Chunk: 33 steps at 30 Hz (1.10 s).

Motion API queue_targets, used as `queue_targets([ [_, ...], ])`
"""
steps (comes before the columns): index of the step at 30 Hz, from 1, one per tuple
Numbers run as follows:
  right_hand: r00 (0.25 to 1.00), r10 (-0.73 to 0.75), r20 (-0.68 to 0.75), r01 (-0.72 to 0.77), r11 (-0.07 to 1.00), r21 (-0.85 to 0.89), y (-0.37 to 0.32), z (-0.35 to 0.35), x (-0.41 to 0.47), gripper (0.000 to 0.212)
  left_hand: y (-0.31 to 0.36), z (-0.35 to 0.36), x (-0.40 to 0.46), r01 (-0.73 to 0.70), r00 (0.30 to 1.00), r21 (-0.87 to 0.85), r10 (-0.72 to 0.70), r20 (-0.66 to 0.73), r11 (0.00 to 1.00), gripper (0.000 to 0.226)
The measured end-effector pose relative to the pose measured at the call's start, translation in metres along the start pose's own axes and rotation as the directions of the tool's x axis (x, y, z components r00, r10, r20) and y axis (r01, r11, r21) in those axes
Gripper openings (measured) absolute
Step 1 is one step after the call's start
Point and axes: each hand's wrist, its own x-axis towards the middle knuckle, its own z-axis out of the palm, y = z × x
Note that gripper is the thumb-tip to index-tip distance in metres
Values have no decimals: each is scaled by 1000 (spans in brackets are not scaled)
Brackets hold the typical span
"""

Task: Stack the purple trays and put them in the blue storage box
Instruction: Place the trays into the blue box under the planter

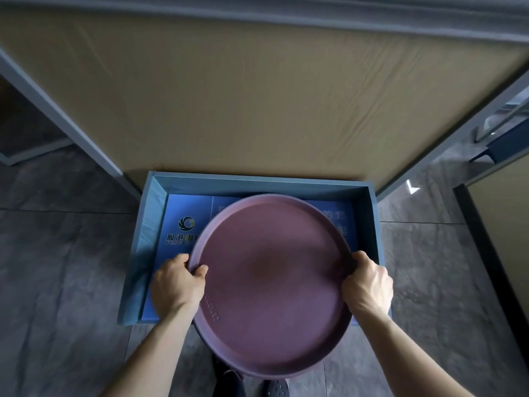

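Note:
A round purple tray [272,282] is held level in the air above the blue storage box [148,230], which stands on the floor. A second rim edge shows under the tray at its lower left, so it looks like a stack. My left hand [177,282] grips the tray's left rim, thumb on top. My right hand [367,283] grips the right rim. The tray hides most of the box floor; a blue printed sheet with a logo [186,224] shows inside at the left.
A table with a tan cloth [257,96] stands just behind the box, its grey legs [71,124] to either side. Dark tiled floor [57,267] surrounds the box. My shoes [274,389] show at the bottom edge.

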Motion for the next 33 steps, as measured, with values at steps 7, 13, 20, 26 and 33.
queue_targets([
  [7,999,42,-8,-41,996,80,-3,-1,-6,48,2,1,-2,17,999,-26,-18,-29,1000,23],
  [13,998,51,-25,-48,991,125,-6,-2,-9,51,0,-1,-6,47,999,-157,-51,-20,987,34],
  [20,998,66,-19,-63,987,145,-6,-2,-9,53,2,2,3,25,999,-212,-32,-30,977,40],
  [26,998,55,-35,-50,990,132,-6,-1,-9,50,3,6,9,24,999,-165,-32,-43,986,41],
  [33,998,44,-38,-39,992,116,-5,0,-7,49,2,6,8,-10,998,-94,4,-60,996,38],
])
